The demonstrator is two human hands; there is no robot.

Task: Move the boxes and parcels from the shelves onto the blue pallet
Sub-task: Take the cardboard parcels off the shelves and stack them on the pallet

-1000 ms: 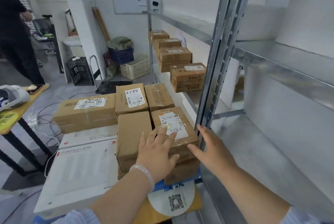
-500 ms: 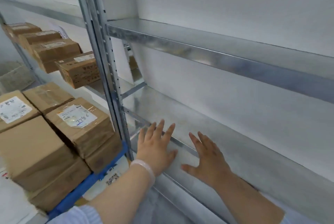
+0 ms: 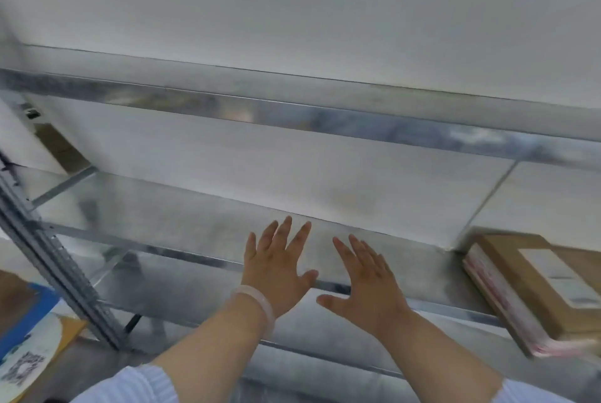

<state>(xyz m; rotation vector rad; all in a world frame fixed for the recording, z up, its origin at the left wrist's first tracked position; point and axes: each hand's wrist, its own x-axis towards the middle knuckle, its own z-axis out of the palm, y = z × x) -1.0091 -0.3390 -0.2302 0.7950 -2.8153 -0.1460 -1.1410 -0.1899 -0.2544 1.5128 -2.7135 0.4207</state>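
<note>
My left hand (image 3: 276, 267) and my right hand (image 3: 366, 285) hover side by side in front of the bare metal shelf (image 3: 182, 220), fingers spread, holding nothing. A brown cardboard box (image 3: 533, 279) with a white label lies on the same shelf at the far right, on top of a flat parcel with a red-and-white edge (image 3: 500, 308). It is well to the right of my right hand. A corner of the blue pallet (image 3: 31, 311) shows at the lower left, beyond the shelf upright.
A grey perforated upright (image 3: 48, 259) runs diagonally at the left. Another metal shelf (image 3: 292, 113) spans the view above. A round white sticker with a QR code (image 3: 26, 360) lies by the pallet. A brown box (image 3: 58, 147) is partly visible at far left.
The view has swung right from the stacked pallet to the shelf. Both hands left the labelled box on the pallet and now hover over the shelf; the box at right came into view.
</note>
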